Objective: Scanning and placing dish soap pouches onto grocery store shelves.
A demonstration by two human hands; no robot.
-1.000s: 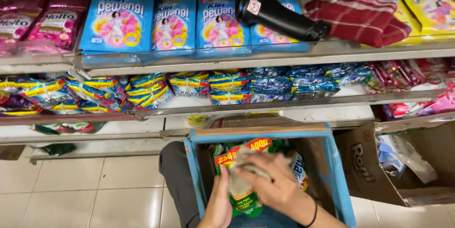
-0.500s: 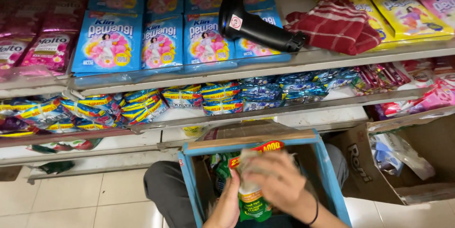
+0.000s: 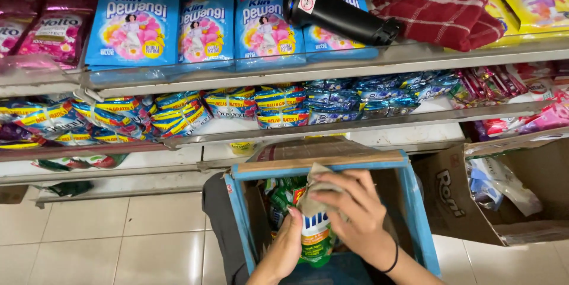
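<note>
above blue crate [image 3: 418, 214]: open | shelf edge [image 3: 284, 128] ahead (packed with sachets [image 3: 231, 104])

A blue-edged cardboard box [image 3: 415, 214] is sitting on the floor before the shelves [image 3: 267, 77]. Inside it, the left hand [image 3: 283, 248] and right hand [image 3: 355, 217] are flanking a refill pouch [image 3: 314, 234]. A barcode scanner [image 3: 332, 9] is lying on the upper shelf, left of a folded cloth [image 3: 441, 12].

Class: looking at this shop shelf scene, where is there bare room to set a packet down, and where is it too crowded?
Free: the white lowest shelf behind the blue crate, and the floor tiles left of it. Crowded: the top shelf, with blue packets, a black scanner and a red cloth; the middle shelf of sachets; and the crate, where both hands hold a green pouch.
</note>
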